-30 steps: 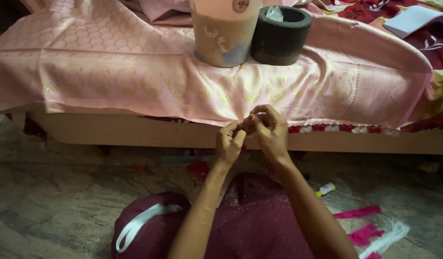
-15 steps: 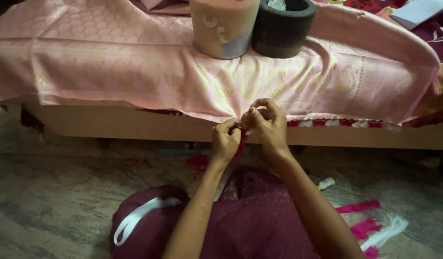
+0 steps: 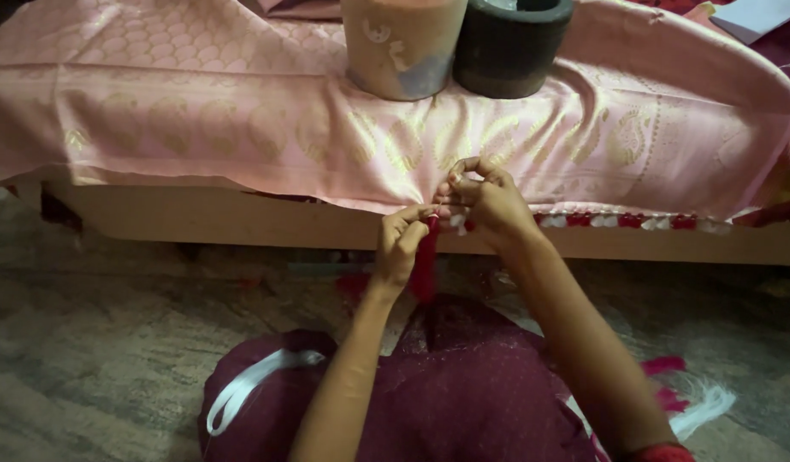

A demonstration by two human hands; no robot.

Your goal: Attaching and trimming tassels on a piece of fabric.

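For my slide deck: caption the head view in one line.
Left hand and right hand pinch a red tassel at the pink cloth's hem.

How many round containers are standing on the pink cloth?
2. A tan container stands at the top centre on the pink cloth; a dark container stands immediately to its right. Their tops are cut off, and more may be out of view.
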